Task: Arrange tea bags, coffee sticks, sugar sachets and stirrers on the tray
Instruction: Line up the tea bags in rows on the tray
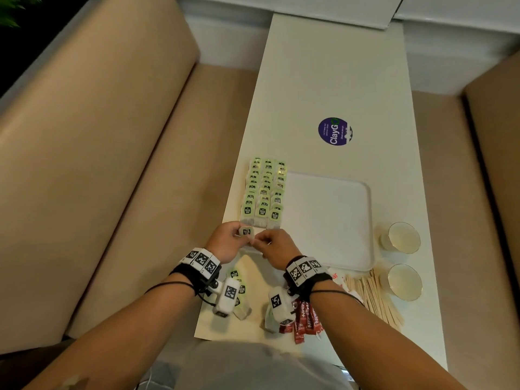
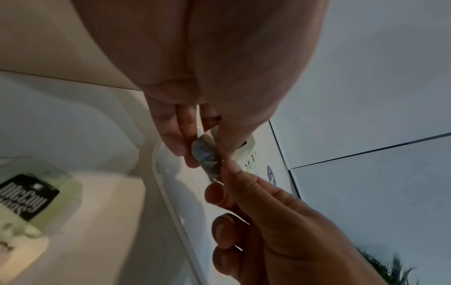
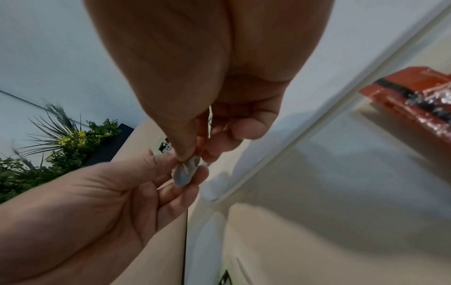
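Note:
A white tray [image 1: 332, 220] lies on the long white table, with three rows of green-labelled tea bags [image 1: 264, 190] laid along its left side. Just above the tray's near left corner my left hand [image 1: 228, 240] and my right hand [image 1: 270, 244] both pinch one tea bag [image 1: 246, 231]. In the left wrist view the tea bag [image 2: 207, 160] hangs between the two thumbs and fingers. The right wrist view shows the same tea bag [image 3: 185, 173] pinched from both sides. Red coffee sticks [image 1: 306, 319], wooden stirrers [image 1: 374, 299] and white sugar sachets [image 1: 337, 280] lie on the table near me.
More loose tea bags [image 1: 239, 291] lie under my left wrist. Two paper cups [image 1: 402, 237] [image 1: 403, 281] stand right of the tray. A purple round sticker [image 1: 334, 131] marks the table's far half. Beige benches [image 1: 112, 164] flank the table on both sides.

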A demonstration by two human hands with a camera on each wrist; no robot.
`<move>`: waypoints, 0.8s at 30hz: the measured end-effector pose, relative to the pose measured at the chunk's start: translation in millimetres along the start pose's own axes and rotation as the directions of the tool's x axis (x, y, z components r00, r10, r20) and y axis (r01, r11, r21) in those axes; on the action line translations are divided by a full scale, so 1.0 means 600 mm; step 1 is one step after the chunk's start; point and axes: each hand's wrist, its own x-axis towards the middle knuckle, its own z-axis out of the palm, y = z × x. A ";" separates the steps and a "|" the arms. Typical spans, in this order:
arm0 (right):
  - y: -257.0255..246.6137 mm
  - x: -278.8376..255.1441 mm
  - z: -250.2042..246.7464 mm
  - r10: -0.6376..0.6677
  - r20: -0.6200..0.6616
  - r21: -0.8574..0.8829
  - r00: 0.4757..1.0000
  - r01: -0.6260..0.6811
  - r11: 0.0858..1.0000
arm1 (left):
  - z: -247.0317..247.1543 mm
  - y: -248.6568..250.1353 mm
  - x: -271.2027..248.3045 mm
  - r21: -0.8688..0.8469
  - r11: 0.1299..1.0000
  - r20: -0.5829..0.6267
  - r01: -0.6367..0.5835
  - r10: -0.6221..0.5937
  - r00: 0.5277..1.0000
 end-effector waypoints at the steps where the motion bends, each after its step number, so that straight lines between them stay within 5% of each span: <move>1: -0.001 0.001 0.002 -0.001 -0.002 -0.006 1.000 0.001 1.000 | -0.002 -0.001 0.000 -0.004 1.000 -0.006 -0.001 0.001 1.000; 12: -0.015 0.034 0.020 0.084 -0.086 0.023 0.993 -0.082 0.996 | -0.023 -0.020 0.014 -0.065 0.995 -0.133 0.079 -0.087 0.987; 24: -0.034 0.090 0.021 0.196 -0.116 -0.221 0.974 -0.218 0.951 | -0.051 -0.050 -0.015 0.041 0.995 -0.096 0.088 -0.083 0.992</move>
